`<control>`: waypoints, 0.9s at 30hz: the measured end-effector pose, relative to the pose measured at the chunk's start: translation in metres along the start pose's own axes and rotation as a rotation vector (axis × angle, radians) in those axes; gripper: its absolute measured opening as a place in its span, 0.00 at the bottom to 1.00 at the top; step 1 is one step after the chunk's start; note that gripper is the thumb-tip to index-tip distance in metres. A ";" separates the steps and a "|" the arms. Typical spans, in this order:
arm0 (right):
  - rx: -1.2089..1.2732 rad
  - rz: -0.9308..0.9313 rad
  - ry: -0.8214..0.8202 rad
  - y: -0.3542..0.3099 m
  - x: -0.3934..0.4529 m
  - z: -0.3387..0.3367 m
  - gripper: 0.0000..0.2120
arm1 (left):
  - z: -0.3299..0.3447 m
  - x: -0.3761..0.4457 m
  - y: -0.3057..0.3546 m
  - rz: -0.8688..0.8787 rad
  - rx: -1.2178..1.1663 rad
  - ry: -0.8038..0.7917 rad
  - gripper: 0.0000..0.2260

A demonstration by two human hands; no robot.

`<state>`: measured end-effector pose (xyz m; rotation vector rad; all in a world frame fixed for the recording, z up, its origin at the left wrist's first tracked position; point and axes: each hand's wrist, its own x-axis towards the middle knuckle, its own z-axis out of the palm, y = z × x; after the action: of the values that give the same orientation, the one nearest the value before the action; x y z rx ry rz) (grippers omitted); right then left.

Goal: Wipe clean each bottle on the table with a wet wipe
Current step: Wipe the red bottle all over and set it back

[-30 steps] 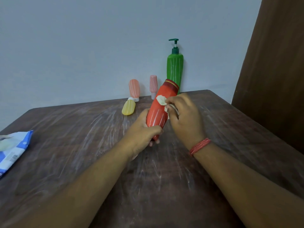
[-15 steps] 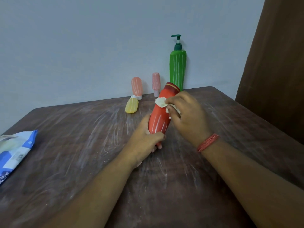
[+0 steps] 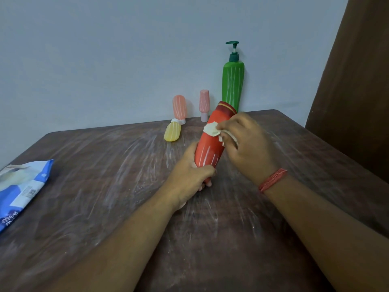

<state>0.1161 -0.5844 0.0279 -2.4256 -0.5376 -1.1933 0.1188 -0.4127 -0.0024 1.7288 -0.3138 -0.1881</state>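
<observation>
Change: over the last second the wet wipe [image 3: 212, 131] slid a little along the red bottle [image 3: 211, 144], staying on its upper half; the white streaks near its lower end remained.
Meaning: this bottle looked only partly wiped, and the others probably untouched.
Left grip: the left hand [image 3: 192, 175] was curled around the red bottle's lower end, holding it tilted above the surface [image 3: 105, 186].
Right grip: the right hand [image 3: 246, 144] pinched the wipe against the bottle, just above the left grip.
Bottles: five. One red in the grips; beyond them, one green pump bottle [image 3: 233, 85], two pink [image 3: 179, 108] [image 3: 204, 104], one yellow [image 3: 172, 132] lying down.
Wipe pack [image 3: 21, 186]: one, far left of the left grip.
</observation>
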 end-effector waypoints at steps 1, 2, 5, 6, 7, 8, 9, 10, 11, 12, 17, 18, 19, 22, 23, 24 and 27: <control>0.014 -0.049 -0.035 -0.001 -0.001 0.000 0.08 | 0.001 0.000 0.000 0.004 -0.002 0.000 0.31; 0.014 -0.124 -0.095 -0.002 -0.002 0.000 0.09 | 0.001 0.000 0.000 0.008 -0.012 0.005 0.30; -0.065 -0.149 -0.130 -0.003 -0.001 0.001 0.09 | 0.001 -0.001 0.001 0.001 -0.007 0.024 0.30; -0.075 -0.056 -0.076 0.000 0.001 0.000 0.10 | 0.002 -0.001 0.002 0.002 0.017 0.018 0.30; -0.075 0.035 -0.015 0.002 0.003 -0.002 0.10 | 0.002 -0.003 0.003 0.012 0.059 0.007 0.29; -0.073 0.104 0.034 0.005 0.004 -0.003 0.10 | 0.003 -0.004 0.003 0.027 0.116 -0.006 0.29; -0.077 0.145 0.070 0.009 0.004 -0.004 0.11 | 0.003 -0.005 0.004 0.046 0.179 -0.019 0.30; -0.083 0.174 0.097 0.012 0.004 -0.005 0.11 | 0.005 -0.006 0.004 0.064 0.238 -0.029 0.30; -0.088 0.197 0.118 0.015 0.005 -0.006 0.11 | 0.005 -0.006 0.003 0.080 0.287 -0.036 0.31; -0.088 0.211 0.126 0.016 0.005 -0.006 0.12 | 0.006 -0.006 0.003 0.090 0.321 -0.039 0.33; -0.057 -0.070 -0.090 0.006 0.004 -0.006 0.13 | 0.006 -0.004 0.005 0.062 0.275 -0.001 0.35; -0.082 -0.099 -0.101 0.007 0.005 -0.007 0.13 | 0.007 -0.005 0.006 0.063 0.284 0.000 0.35; -0.118 -0.090 -0.075 0.010 0.006 -0.009 0.14 | 0.007 -0.005 0.006 0.073 0.308 -0.006 0.35; -0.237 0.103 0.003 0.018 0.010 -0.014 0.16 | 0.008 -0.004 0.005 0.116 0.385 -0.023 0.34; -0.229 0.143 -0.015 0.017 0.010 -0.014 0.17 | 0.008 -0.004 0.005 0.119 0.382 -0.024 0.34; -0.202 0.130 -0.047 0.014 0.010 -0.013 0.17 | 0.008 -0.003 0.004 0.120 0.368 -0.022 0.33; -0.140 -0.180 -0.135 0.002 0.004 -0.004 0.13 | 0.007 -0.003 0.004 0.109 0.276 -0.004 0.31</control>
<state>0.1166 -0.5875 0.0334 -2.6376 -0.7498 -1.1779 0.1132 -0.4187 0.0002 1.9773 -0.4520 -0.0709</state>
